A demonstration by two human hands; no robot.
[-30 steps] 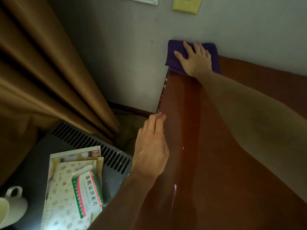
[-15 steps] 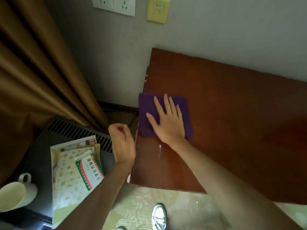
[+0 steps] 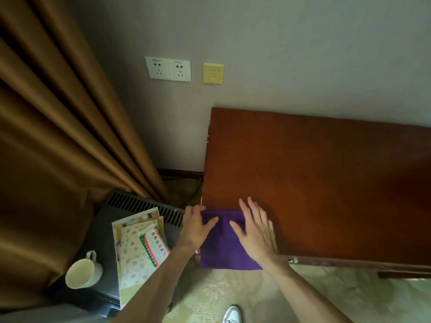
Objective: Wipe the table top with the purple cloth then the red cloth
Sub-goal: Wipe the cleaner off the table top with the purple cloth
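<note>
At the near left corner of the table (image 3: 314,183), head view, only view: purple cloth (image 3: 224,248) now lies at the front edge, its lower part hanging past the edge over the floor. A second ago it was at the far corner against the wall, half a second ago mid-table along the left side. So one full stroke down the left strip looks done.

Right hand (image 3: 256,234) lies flat on the cloth, fingers straight and spread, pressing, not clutching. Left hand (image 3: 196,226) has come in from beside the table; before it hovered off the edge, now it is at the cloth's left edge with the thumb lying over the top. It seems to pinch that edge, fingers under are hidden, so not fully sure.

Judgement: purple pass only partly finished, most of the table to the right is unwiped. Two hands on the cloth suggests refolding or repositioning before the next stroke. Red cloth not in sight.

Left of the table: white cup (image 3: 82,272), booklets and a medicine box (image 3: 155,249) on a grey vented unit (image 3: 140,205), brown curtain (image 3: 58,136) behind.
</note>
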